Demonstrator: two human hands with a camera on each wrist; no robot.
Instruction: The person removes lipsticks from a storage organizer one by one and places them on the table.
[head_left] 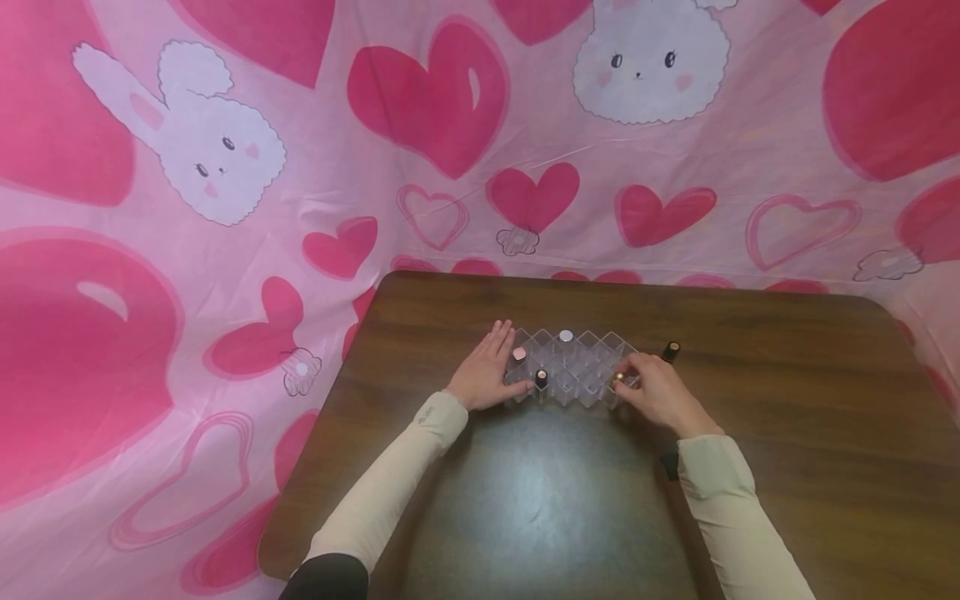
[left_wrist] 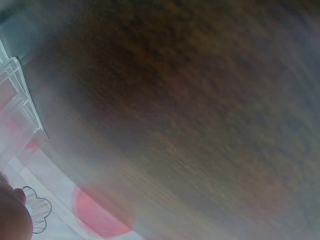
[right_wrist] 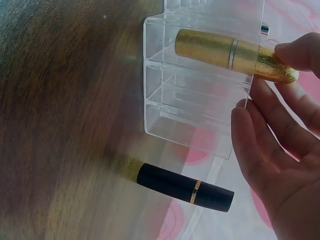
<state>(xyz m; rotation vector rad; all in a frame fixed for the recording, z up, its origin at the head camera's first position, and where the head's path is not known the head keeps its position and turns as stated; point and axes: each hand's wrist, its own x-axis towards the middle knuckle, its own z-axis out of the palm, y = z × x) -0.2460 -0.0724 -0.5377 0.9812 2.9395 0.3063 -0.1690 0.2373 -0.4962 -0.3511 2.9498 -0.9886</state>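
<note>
A clear acrylic lipstick organizer with diamond-shaped slots stands on the table. My left hand rests against its left end, fingers extended and thumb along the front. At the right end, my right hand pinches the top of a gold lipstick tube between thumb and fingers. The tube's lower part is inside an end slot, seen through the clear wall. Other slots hold a pink-topped tube, a white-topped tube and a black tube. Only a bit of the left hand shows in its wrist view.
Just right of the organizer, a black lipstick tube with a gold band stands upright on the brown wooden table. A small dark object lies beside the right sleeve, partly hidden. Pink heart-patterned cloth hangs behind and left of the table.
</note>
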